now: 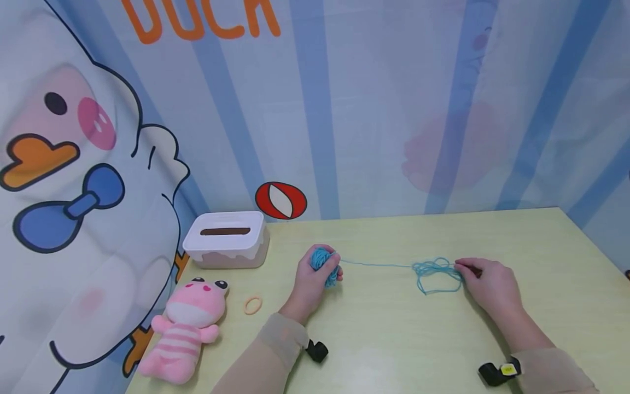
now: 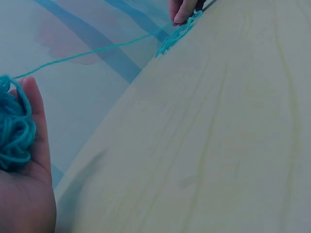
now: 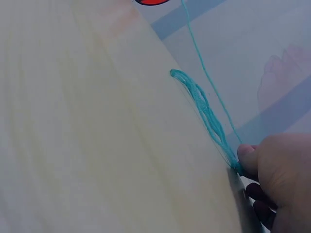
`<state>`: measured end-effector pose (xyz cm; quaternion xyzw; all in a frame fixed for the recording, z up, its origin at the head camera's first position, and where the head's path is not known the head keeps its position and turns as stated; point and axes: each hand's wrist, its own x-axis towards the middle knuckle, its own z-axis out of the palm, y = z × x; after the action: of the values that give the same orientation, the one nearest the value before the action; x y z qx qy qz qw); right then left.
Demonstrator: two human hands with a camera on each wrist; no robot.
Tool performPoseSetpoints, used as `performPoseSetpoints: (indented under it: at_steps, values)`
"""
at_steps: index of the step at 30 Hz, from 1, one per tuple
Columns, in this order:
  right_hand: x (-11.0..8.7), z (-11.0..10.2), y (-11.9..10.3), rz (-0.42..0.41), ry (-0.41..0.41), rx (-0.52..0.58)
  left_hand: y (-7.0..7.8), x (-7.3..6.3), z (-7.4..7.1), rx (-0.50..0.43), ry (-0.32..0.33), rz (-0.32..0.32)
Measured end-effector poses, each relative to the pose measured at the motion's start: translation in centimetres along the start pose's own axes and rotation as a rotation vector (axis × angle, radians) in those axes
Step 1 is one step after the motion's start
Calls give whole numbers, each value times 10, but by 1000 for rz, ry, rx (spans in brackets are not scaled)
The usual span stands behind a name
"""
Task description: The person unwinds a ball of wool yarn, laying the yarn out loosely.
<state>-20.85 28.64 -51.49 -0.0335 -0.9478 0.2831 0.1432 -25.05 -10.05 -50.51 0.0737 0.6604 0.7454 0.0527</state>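
My left hand (image 1: 311,276) holds a bundle of blue yarn (image 1: 321,259) above the table, with the thumb across its front. In the left wrist view the wound yarn (image 2: 15,131) sits against the palm and fingers. A single strand (image 1: 376,265) runs from it to the right. My right hand (image 1: 492,284) pinches the looped blue yarn (image 1: 435,273) between thumb and fingertips. From that pinch the loops (image 3: 201,107) hang out to the left in the right wrist view. The right hand's other fingers are curled beneath, partly hidden.
A pink plush toy (image 1: 184,334) lies at the table's left. Beside it is a small tan ring (image 1: 253,305). At the back left stands a white-lidded tissue box (image 1: 226,241). Behind the pale table (image 1: 394,339) hangs a blue striped cloth (image 1: 364,109) with a duck print.
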Motion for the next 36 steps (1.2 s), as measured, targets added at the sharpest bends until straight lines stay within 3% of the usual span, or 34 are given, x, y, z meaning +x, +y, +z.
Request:
performPoseSetpoints:
  at_steps: [4, 9, 14, 17, 19, 23, 26, 28, 36]
  values:
    - [0, 2, -4, -29, 57, 40, -2, 1, 1, 20, -12, -2]
    - [0, 9, -22, -90, 210, 125, -4, 3, 3, 31, -27, -3]
    - [0, 32, -58, -267, 289, 258, -3, 3, 6, 46, -53, -1]
    - [-2, 49, -83, -384, 242, 308, -3, 4, 8, 48, -69, 2]
    - [-5, 58, -100, -426, 153, 327, -5, 5, 8, 50, -81, 1]
    - [-11, 75, -130, -430, -85, 356, -7, 6, 9, 63, -105, 9]
    - [-13, 84, -143, -400, -184, 375, -8, 5, 9, 71, -113, 26]
    - [-14, 88, -148, -388, -186, 367, -9, 5, 9, 76, -112, 35]
    - [-12, 87, -147, -379, -47, 367, -10, 7, 7, 182, -51, 74]
